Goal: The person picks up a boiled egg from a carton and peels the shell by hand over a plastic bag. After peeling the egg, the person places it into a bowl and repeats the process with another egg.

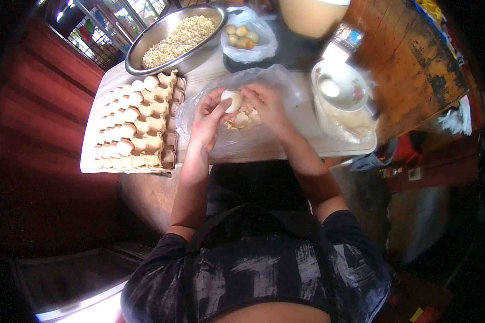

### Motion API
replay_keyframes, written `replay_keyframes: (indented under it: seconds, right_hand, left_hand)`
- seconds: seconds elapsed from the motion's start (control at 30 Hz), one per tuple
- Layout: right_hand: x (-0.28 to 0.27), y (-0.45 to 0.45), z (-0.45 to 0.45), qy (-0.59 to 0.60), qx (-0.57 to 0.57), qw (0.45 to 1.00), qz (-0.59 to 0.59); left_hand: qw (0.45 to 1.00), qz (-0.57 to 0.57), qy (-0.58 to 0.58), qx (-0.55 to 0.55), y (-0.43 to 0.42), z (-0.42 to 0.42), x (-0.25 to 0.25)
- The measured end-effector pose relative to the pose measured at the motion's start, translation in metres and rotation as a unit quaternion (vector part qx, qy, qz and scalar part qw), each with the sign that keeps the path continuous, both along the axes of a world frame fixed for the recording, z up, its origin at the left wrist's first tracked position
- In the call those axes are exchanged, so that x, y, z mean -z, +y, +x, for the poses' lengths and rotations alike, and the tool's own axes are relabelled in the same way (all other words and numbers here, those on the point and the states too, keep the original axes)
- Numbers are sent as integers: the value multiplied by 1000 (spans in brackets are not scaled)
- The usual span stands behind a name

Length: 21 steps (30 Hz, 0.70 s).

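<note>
My left hand [209, 113] is closed around a white egg [231, 102], with the thumb across its front. Close against the egg's right side is my right hand [267, 103], its fingertips bent together; anything pinched between them is too small to make out. Broken eggshell pieces [246, 119] lie below both hands on a clear plastic bag [194, 128]. Off to the right, a white bowl with a floral pattern [359, 86] holds a smooth white egg [329, 86].
Stacked egg cartons [155, 125] with several eggs stand at the table's left. Behind are a metal basin [132, 58] of shredded pieces, a plastic bag [268, 43] holding several eggs and a large tan container [312, 19]. A lit phone [348, 37] stands behind the bowl.
</note>
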State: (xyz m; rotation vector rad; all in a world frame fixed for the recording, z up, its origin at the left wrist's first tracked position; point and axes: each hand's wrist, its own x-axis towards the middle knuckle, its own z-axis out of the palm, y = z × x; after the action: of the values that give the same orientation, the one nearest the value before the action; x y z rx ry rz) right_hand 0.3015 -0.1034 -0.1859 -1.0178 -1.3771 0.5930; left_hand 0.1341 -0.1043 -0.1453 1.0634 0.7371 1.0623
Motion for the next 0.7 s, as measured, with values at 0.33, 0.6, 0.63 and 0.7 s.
replay_keyframes:
  seconds: [0.33, 0.6, 0.63, 0.7]
  right_hand:
    - [2, 1, -1, 54, -14, 998, 17]
    - [4, 1, -2, 10, 16, 1000, 25]
    - [3, 0, -2, 1, 26, 999, 33]
    - [0, -3, -2, 17, 25, 1000, 9]
  left_hand:
    - [1000, 27, 12, -6, 0, 3, 1]
    - [998, 42, 35, -24, -2, 5, 2]
    - [998, 42, 35, -23, -2, 5, 2]
    - [999, 34, 26, -22, -1, 5, 3]
